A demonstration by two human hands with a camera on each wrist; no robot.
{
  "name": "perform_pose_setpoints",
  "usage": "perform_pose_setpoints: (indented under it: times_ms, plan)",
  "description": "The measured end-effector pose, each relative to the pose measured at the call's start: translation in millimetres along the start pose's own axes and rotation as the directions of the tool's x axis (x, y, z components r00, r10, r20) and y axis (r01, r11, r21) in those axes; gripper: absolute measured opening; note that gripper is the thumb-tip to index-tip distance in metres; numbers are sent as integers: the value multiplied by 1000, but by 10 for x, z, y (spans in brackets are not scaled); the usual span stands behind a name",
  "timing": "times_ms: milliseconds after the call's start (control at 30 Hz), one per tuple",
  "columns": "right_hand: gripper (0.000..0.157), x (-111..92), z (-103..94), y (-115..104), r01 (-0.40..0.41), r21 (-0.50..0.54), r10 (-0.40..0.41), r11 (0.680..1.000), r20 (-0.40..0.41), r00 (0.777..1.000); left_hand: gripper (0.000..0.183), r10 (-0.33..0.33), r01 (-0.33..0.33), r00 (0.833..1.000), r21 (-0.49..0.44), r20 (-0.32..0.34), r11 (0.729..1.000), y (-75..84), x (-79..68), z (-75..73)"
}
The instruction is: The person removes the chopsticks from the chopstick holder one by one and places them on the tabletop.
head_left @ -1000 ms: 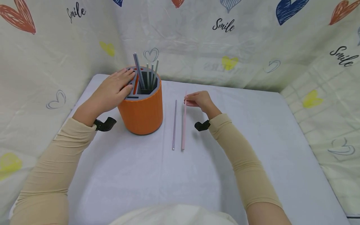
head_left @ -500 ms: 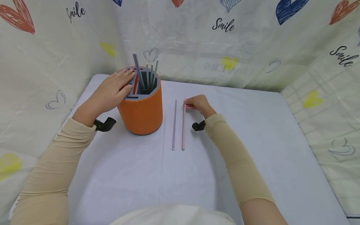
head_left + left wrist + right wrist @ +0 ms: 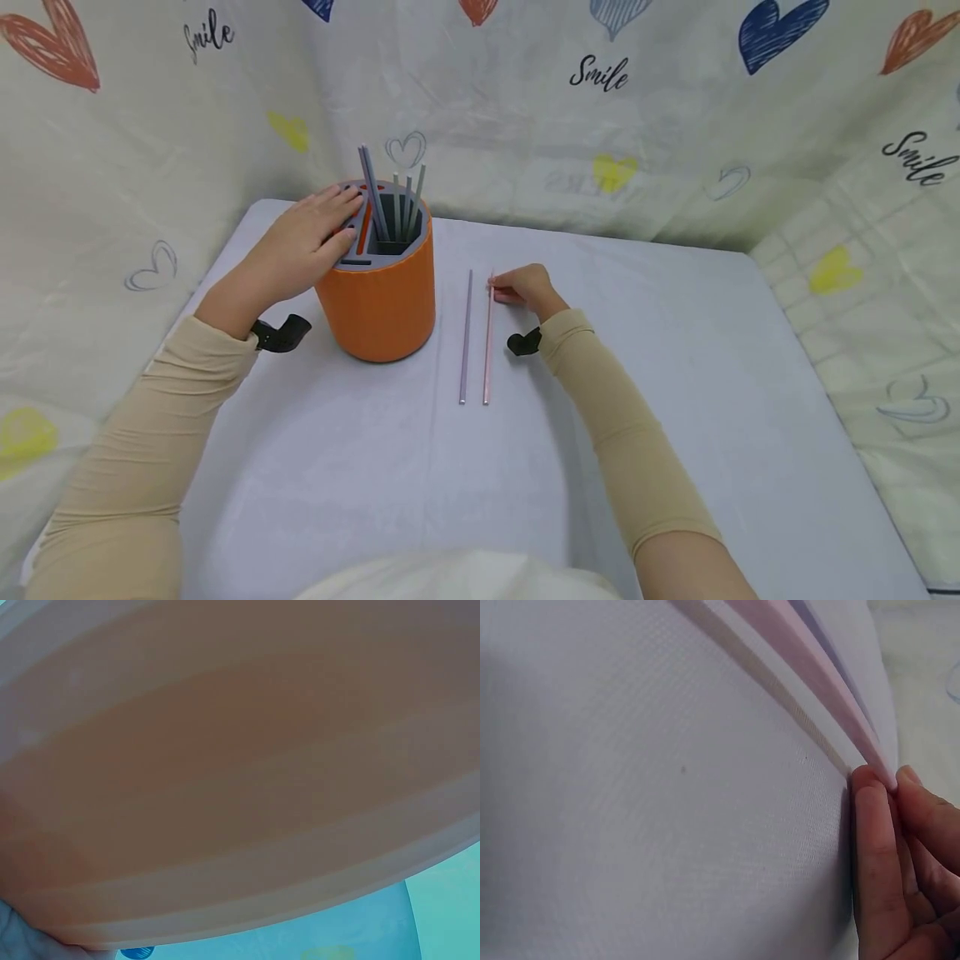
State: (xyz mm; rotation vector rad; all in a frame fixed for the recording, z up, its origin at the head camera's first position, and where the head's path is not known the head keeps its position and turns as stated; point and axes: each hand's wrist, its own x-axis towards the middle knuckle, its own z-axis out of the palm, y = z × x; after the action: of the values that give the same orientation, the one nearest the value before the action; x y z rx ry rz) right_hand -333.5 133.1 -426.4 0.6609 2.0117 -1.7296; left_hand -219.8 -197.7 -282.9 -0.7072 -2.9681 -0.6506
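My left hand point(image 3: 303, 242) rests with extended fingers on the grey slotted top point(image 3: 390, 247) of an orange round utensil holder point(image 3: 378, 312). In the left wrist view, the holder's wall point(image 3: 240, 765) fills most of the picture. With thumb and fingers, my right hand point(image 3: 525, 287) pinches the far, thin end of a pink chopstick point(image 3: 488, 350). In the right wrist view, the pink chopstick point(image 3: 821, 671) shows its shadow on the cloth beside it. Just left of it and nearly parallel, a purple chopstick point(image 3: 466, 342) lies on the white cloth.
Several grey and greenish sticks point(image 3: 408, 208) stand in the holder's open compartment. A white cloth covers the table point(image 3: 337, 467). Behind and along the sides hangs a pale curtain point(image 3: 510, 125) printed with hearts. Each wrist carries a black camera mount point(image 3: 283, 333).
My right hand has come lower and slightly left, bringing the pink chopstick's far end down toward the cloth. The left hand stays on the holder.
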Motion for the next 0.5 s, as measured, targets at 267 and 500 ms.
perform_pose_setpoints:
  times_ms: [267, 500]
  plan:
    - [33, -32, -16, 50, 122, -115, -122, 986, 6, 992, 56, -8, 8, 1000, -2, -1, 1000, 10, 4, 7]
    - [35, -252, -118, -35, 251, 59, -251, 966, -11, 968, 56, 1, -1, 1000, -11, -5, 1000, 6, 12, 22]
